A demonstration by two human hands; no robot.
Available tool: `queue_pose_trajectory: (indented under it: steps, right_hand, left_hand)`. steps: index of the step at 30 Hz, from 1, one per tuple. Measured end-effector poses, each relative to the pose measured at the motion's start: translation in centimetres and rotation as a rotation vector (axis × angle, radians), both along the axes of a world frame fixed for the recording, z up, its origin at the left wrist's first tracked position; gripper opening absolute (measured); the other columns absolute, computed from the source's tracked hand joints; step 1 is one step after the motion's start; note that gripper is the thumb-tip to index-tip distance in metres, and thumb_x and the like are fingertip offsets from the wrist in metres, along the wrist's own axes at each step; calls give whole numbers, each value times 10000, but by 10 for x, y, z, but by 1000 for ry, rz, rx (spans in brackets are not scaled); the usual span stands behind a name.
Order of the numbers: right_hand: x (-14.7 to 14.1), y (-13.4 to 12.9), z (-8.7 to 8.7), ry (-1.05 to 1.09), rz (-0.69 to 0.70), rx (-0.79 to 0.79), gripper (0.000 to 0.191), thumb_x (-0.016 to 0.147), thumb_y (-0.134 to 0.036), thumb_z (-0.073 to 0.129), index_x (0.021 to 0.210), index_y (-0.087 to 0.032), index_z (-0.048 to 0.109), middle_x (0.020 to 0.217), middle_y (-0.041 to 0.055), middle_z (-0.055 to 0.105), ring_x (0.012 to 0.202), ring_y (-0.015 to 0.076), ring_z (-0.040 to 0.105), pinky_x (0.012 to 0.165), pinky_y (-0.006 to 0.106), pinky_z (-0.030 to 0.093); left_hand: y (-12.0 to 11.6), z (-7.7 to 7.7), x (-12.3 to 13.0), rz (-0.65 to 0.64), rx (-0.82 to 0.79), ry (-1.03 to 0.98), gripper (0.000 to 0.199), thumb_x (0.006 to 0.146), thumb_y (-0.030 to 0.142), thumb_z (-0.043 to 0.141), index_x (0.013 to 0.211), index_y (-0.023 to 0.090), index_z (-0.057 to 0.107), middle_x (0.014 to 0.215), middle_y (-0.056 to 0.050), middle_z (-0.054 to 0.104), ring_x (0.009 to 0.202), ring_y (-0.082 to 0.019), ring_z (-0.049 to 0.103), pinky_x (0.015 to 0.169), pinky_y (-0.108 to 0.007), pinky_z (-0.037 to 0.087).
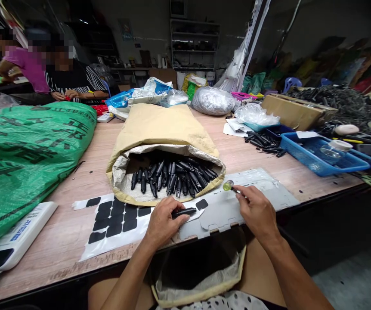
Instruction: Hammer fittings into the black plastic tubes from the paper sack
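My left hand (164, 221) is closed around a black pen-like part (184, 212) at the table's front edge. In my right hand (257, 212) is a small tool with a yellowish round end (228, 185), held over a grey board (253, 191). Just beyond my hands, an open tan sack (169, 125) lies on its side, its mouth facing me, with many black parts (172, 174) inside. White sheets with black rounded-square stickers (117, 217) lie left of my left hand.
A green sack (33, 142) and a white scale (27, 237) occupy the left. Blue trays (324, 157), a cardboard box (295, 110) and piled black parts (340, 101) stand right. Another open sack (201, 288) is at my lap. Two people sit at back left.
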State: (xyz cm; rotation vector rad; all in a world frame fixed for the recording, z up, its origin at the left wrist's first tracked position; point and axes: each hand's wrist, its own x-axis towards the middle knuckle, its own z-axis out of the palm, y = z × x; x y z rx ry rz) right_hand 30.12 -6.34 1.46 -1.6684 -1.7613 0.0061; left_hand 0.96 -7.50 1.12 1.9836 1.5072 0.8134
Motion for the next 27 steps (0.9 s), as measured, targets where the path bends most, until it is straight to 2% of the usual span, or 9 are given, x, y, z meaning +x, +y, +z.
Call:
queue_pose_trajectory:
  steps: [3,7,10,13,16,19,24,26,27]
  right_hand:
    - [16,18,-13,-140,-134,-39,302,912,-158,550,1131,-239,741,967,50,695,927,221,608,799,326,430]
    - [14,29,-26,-220,-178,10,308,907,-159,548,1145,-233,728,946,60,663,900,217,552,783,325,369]
    - [9,28,-29,-258,-219,33,297,914,-178,554,1159,-238,712,957,62,647,900,218,523,775,329,337]
    - [7,26,-28,-274,-222,26,294,918,-186,562,1170,-242,702,969,59,643,903,216,513,770,328,322]
    - [6,26,-27,-277,-229,28,288,921,-188,563,1168,-244,701,968,56,639,899,215,508,766,328,313]
    - [6,26,-28,-276,-245,28,283,923,-193,567,1164,-252,702,967,51,638,893,213,506,761,330,310]
    - [7,26,-30,-280,-242,44,285,917,-188,580,1167,-251,701,965,49,638,878,208,504,749,332,315]
    - [7,26,-31,-284,-241,48,283,915,-187,583,1165,-251,700,964,49,638,871,207,504,742,333,318]
    - [7,26,-31,-286,-241,50,283,915,-186,585,1166,-251,699,966,50,639,870,207,506,740,334,319]
  left_hand:
    - [0,0,0,-15,6,8,79,838,297,706,862,222,706,863,-30,652,876,-230,586,798,-335,432]
    - [3,-2,-3,-37,17,7,150,895,366,659,902,225,712,886,-34,666,898,-233,599,802,-338,431]
    - [2,0,-5,-60,36,20,208,945,398,598,910,223,706,897,-44,673,908,-238,605,809,-343,434]
    - [-14,9,1,-105,39,27,255,995,416,532,953,223,694,914,-57,681,908,-235,613,815,-344,442]
    - [-47,11,20,-274,-38,2,252,1019,417,497,1046,246,681,935,-45,711,873,-208,646,794,-315,458]
    - [-81,-12,44,-371,-195,73,241,1007,395,491,1057,255,680,956,-38,739,854,-207,686,756,-303,472]
    - [-103,-83,64,-176,-550,317,336,981,356,474,1222,226,668,1147,-105,748,1100,-302,695,904,-384,510]
    - [-105,-94,65,-192,-634,357,413,941,326,518,1320,207,633,1212,-136,730,1166,-324,673,953,-413,504]
    - [-106,-92,65,-220,-639,367,441,908,306,553,1332,210,628,1208,-138,731,1154,-331,676,954,-424,502]
